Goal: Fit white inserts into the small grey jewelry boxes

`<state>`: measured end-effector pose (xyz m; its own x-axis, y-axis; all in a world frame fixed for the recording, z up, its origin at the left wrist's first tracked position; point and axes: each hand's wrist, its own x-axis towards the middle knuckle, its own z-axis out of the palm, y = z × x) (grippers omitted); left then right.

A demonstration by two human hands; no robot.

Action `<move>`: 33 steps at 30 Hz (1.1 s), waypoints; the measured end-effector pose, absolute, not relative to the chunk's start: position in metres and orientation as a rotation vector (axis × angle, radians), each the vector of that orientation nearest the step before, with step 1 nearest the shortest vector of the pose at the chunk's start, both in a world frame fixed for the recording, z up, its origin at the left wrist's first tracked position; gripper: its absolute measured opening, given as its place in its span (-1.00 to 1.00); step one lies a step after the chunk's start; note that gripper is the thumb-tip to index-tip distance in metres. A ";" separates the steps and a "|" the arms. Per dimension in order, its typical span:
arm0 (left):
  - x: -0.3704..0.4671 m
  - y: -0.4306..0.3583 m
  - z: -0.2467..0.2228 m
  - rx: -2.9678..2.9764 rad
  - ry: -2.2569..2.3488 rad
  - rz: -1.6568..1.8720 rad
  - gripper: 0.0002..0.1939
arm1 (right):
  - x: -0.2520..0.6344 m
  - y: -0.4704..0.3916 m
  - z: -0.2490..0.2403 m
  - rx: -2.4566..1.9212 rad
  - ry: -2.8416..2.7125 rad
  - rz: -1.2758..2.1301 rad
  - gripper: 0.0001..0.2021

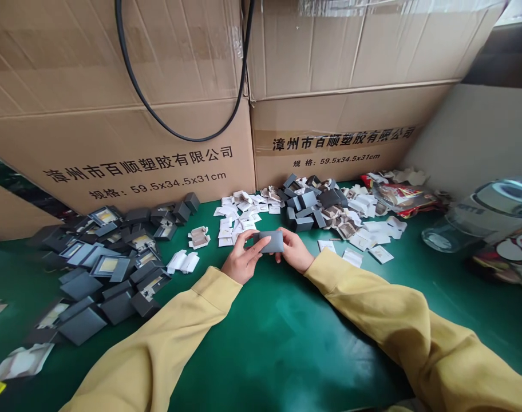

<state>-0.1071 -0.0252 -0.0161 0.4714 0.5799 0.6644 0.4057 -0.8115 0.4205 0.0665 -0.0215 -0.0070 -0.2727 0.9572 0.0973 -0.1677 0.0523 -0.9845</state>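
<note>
Between my two hands, above the green tabletop [261,343], is a small dark grey box [271,241]. My left hand [244,260] grips its left end, with a finger laid across the front. At the right end, my right hand [294,250] pinches the same box; some of its fingers are hidden behind it. Just beyond my hands lie folded white card inserts [239,214]. Left of them sits one unfolded-looking card insert [198,237], and nearer is a white folded piece [182,262].
Dark grey boxes, several standing open, are heaped on the left [89,286]. More grey boxes [304,203] and card pieces [368,229] pile up at back right. A clear plastic container [471,217] lies far right. Cardboard cartons [158,149] wall the back, and a black cable [192,139] hangs before them.
</note>
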 end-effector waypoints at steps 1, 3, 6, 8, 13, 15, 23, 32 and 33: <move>-0.108 -0.025 -0.016 2.521 0.861 1.257 -0.49 | 0.067 -0.021 -0.006 -0.868 -1.306 1.448 -0.76; -0.108 -0.026 -0.015 2.538 0.841 1.251 -0.49 | 0.069 -0.021 -0.005 -0.815 -1.295 1.506 -0.68; -0.106 -0.029 -0.014 2.546 0.765 1.198 -0.49 | 0.075 -0.023 -0.004 -0.758 -1.365 1.499 -0.58; -0.099 -0.031 -0.013 2.531 0.719 1.151 -0.49 | 0.084 -0.025 -0.003 -0.745 -1.415 1.425 -0.59; -0.048 -0.015 0.010 2.528 0.633 1.181 -0.52 | 0.127 -0.019 0.010 -0.860 -1.334 1.180 -0.69; -0.013 0.002 0.026 2.531 0.626 1.286 -0.54 | 0.153 -0.010 0.022 -0.981 -1.265 0.938 -0.75; 0.121 0.071 0.065 2.693 0.732 1.143 -0.47 | 0.259 0.039 0.050 -1.580 -1.230 -0.200 -0.71; 0.155 0.096 0.053 2.757 1.194 0.659 -0.46 | 0.272 0.043 0.009 -1.927 -1.458 -0.136 -0.57; 0.153 0.095 0.051 2.765 1.196 0.652 -0.47 | 0.270 0.041 0.010 -1.910 -1.447 -0.158 -0.54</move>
